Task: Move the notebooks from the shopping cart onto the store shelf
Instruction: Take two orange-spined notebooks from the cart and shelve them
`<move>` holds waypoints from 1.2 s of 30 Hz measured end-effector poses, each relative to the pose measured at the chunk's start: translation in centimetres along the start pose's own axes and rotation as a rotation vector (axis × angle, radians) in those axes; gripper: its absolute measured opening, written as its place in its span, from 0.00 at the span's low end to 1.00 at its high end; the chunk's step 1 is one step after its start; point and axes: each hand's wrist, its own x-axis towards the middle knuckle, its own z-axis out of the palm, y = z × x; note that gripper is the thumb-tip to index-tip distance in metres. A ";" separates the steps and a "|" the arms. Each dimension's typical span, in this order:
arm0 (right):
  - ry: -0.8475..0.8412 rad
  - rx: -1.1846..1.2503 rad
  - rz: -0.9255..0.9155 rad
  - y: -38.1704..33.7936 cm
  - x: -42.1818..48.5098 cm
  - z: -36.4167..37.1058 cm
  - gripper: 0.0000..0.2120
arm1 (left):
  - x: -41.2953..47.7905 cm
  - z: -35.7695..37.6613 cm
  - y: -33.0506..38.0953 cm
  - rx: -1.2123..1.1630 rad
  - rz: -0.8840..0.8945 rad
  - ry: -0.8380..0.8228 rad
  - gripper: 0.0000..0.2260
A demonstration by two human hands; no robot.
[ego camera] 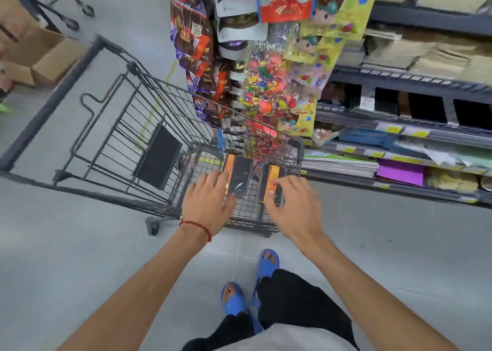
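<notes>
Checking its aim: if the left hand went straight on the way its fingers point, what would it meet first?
Probably the left black-and-orange notebook in the shopping cart; the left hand overlaps its near edge, though contact is unclear.

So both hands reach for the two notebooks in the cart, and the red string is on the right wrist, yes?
Not quite: the head view shows the red string at the wrist of the left hand, not the right hand. Both reach to the two notebooks in the cart.

Two black notebooks (238, 176) with orange bands, flat, side by side, slightly apart, inside wire shopping cart (53, 102), beside stocked store shelf (426, 84)
</notes>
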 end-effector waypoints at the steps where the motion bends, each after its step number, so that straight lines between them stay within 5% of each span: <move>1: -0.016 -0.015 0.002 -0.2 0.8 0.4 0.16 | 0.8 0.2 -0.5 -0.005 0.005 -0.010 0.22; 12: -0.162 0.033 0.110 0.7 10.4 8.9 0.16 | 10.9 5.2 -5.8 -0.029 -0.026 -0.154 0.20; 26: -0.357 0.014 0.426 2.7 12.8 25.6 0.18 | 20.0 24.6 -10.7 -0.250 -0.157 -0.593 0.27; 32: -0.347 0.010 0.439 3.2 12.6 30.4 0.15 | 21.4 31.2 -10.9 -0.489 -0.368 -0.619 0.44; 36: -0.350 -0.009 0.425 3.5 12.9 32.1 0.17 | 22.4 33.5 -10.7 -0.527 -0.364 -0.594 0.38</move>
